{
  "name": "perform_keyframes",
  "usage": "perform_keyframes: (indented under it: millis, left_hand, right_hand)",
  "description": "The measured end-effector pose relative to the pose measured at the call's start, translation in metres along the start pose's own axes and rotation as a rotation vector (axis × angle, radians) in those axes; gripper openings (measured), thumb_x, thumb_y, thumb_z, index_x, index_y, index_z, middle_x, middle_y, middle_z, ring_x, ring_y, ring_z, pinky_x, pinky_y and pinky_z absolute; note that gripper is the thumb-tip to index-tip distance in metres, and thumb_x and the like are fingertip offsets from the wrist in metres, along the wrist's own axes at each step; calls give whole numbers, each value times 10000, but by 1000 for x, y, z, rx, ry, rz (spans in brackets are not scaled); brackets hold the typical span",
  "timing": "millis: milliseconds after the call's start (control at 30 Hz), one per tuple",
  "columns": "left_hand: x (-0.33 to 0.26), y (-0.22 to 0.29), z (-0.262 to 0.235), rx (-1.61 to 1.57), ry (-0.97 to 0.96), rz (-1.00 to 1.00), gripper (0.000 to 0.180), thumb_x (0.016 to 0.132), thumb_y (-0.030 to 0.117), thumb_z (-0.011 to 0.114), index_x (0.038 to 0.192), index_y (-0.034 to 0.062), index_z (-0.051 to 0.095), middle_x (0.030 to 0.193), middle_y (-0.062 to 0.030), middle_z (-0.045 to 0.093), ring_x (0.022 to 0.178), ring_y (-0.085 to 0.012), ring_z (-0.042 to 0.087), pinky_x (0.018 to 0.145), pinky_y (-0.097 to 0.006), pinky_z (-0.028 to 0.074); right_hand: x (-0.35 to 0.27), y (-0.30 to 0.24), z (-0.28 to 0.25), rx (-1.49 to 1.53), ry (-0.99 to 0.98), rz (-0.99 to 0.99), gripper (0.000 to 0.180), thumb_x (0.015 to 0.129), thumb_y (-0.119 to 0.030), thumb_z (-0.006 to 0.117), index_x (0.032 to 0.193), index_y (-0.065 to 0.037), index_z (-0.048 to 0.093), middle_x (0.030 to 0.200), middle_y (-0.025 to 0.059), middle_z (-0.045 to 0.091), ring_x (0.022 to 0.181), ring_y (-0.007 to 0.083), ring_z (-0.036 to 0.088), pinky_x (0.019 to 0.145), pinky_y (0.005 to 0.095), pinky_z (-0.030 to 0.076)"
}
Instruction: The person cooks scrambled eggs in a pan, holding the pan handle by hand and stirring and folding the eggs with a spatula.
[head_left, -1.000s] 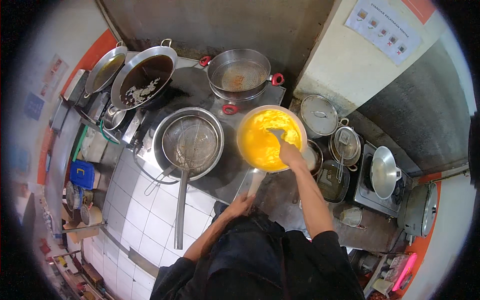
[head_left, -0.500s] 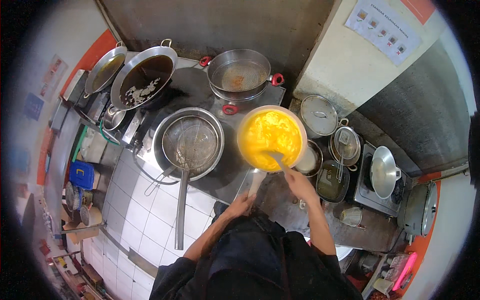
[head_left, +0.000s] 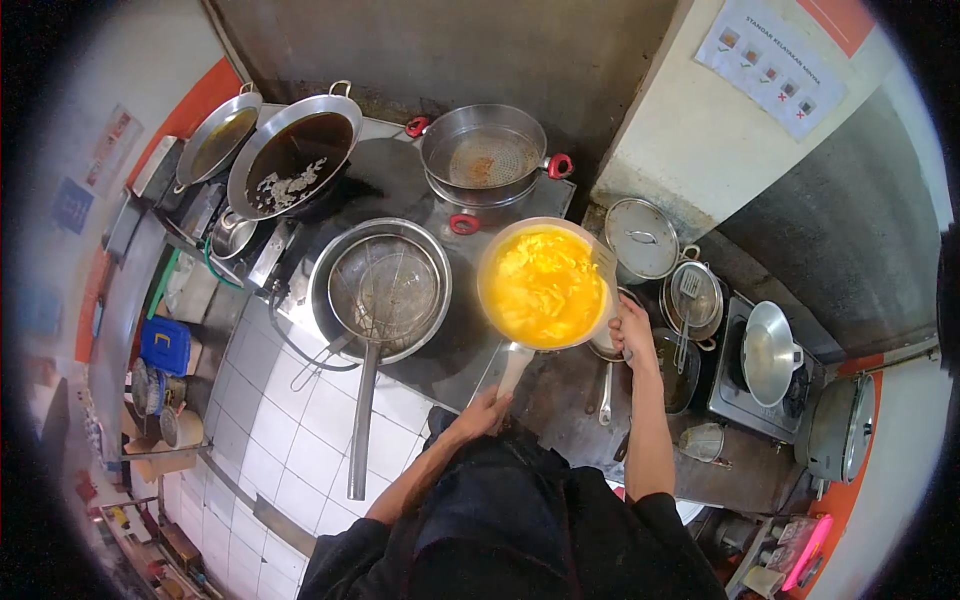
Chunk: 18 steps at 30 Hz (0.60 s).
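On the stove (head_left: 400,190), between the strainer wok (head_left: 380,290) and the lidded pots (head_left: 642,238), I am holding the pan (head_left: 545,285) by its handle, which is running back toward me, its long axis pointing from my body to the wall. My left hand (head_left: 487,410) is closing around that handle. My right hand (head_left: 632,330) is gripping a spatula (head_left: 604,262) at the pan's right rim. Yellow egg (head_left: 540,288) is looking partly set, lumpy, likely needing more stirring

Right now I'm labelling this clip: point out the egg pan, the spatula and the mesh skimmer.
Egg pan (head_left: 545,288), head view, on the yellow egg.
Spatula (head_left: 604,262), head view, on its blade.
Mesh skimmer (head_left: 385,285), head view, on its basket.
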<state>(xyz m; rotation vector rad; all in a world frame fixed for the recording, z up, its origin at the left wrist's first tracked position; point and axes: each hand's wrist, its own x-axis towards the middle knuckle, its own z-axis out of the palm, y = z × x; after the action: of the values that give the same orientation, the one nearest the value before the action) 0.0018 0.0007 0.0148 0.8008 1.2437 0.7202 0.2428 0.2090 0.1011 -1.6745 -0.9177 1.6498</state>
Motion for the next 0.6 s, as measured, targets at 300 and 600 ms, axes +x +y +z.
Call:
perform_keyframes:
  millis: [300, 600]
  left_hand:
    - [6, -16, -3, 20, -40, -32, 467, 983, 416, 454, 1250, 33, 470, 772, -28, 539, 668, -129, 509, 571, -300, 426]
    - [3, -12, -2, -13, -23, -37, 419, 989, 395, 447, 1175, 21, 486, 752, -36, 547, 621, -138, 539, 535, -288, 438]
  right_hand:
    - [66, -15, 25, -188, -227, -6, 514, 960, -266, 491, 1434, -118, 355, 620, -14, 429, 434, 65, 341, 382, 228, 287]
    - [49, -43, 64, -600, -401, -47, 453, 949, -276, 501, 1369, -111, 463, 604, 35, 499, 409, 91, 393, 371, 257, 318]
